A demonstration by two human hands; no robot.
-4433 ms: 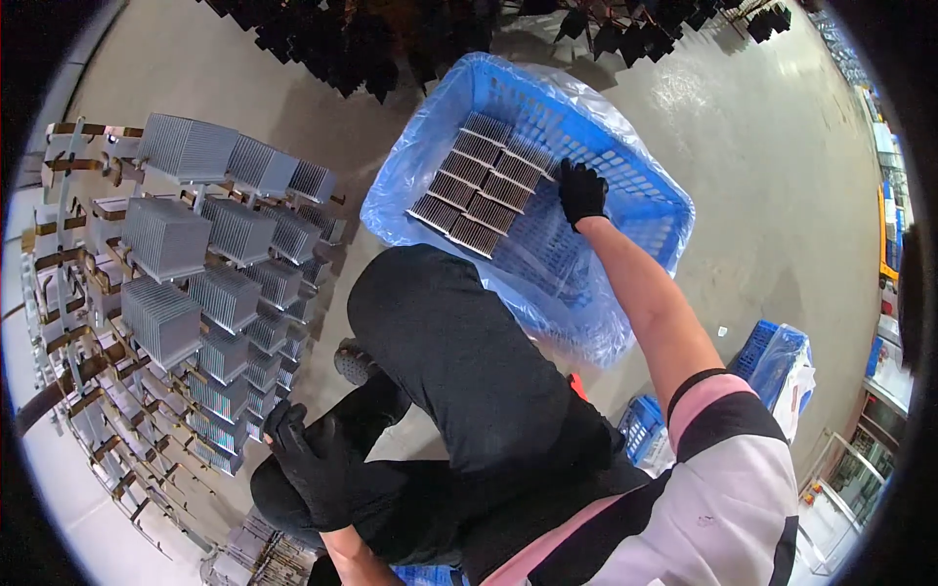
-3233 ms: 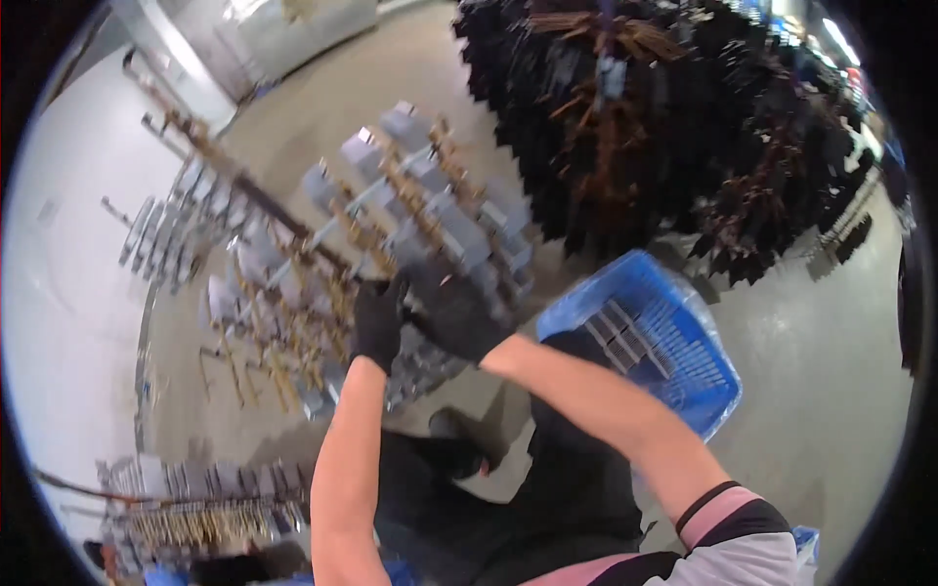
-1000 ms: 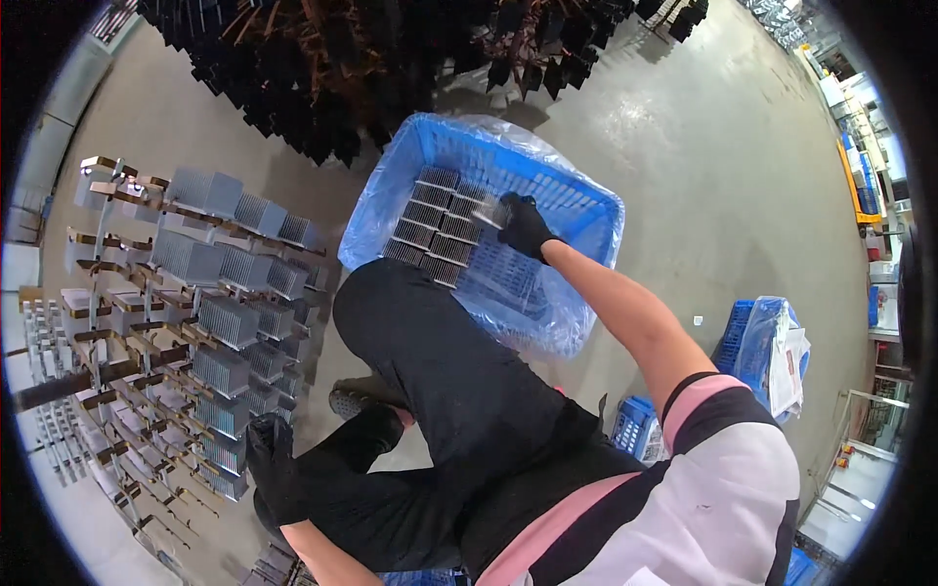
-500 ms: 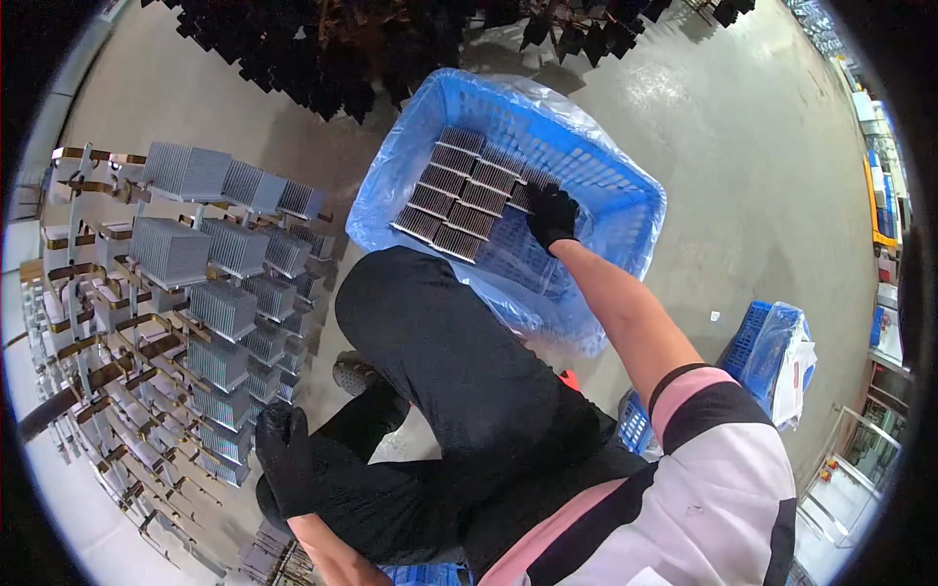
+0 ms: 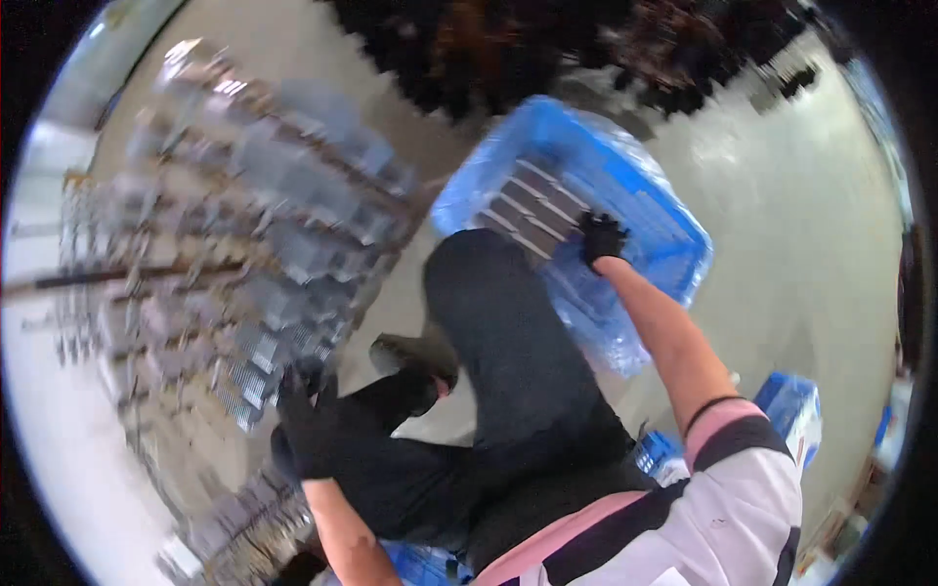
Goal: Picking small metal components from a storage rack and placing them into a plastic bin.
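The right hand (image 5: 602, 237), in a black glove, reaches down into a blue plastic crate (image 5: 625, 186) lined with clear film. Its fingers (image 5: 594, 227) are curled downward over the near end of a row of grey finned metal blocks (image 5: 532, 210) lying in the crate; the picture is blurred, so whether they grip a block or only rest on it cannot be told. The other blocks lie just to the left of these fingers. The left hand (image 5: 305, 422), also gloved in black, hangs low beside the knee with its fingers loosely spread and nothing visibly held. Just above and to the left of them stands a rack (image 5: 244, 244) hung with many more grey finned blocks, smeared by motion.
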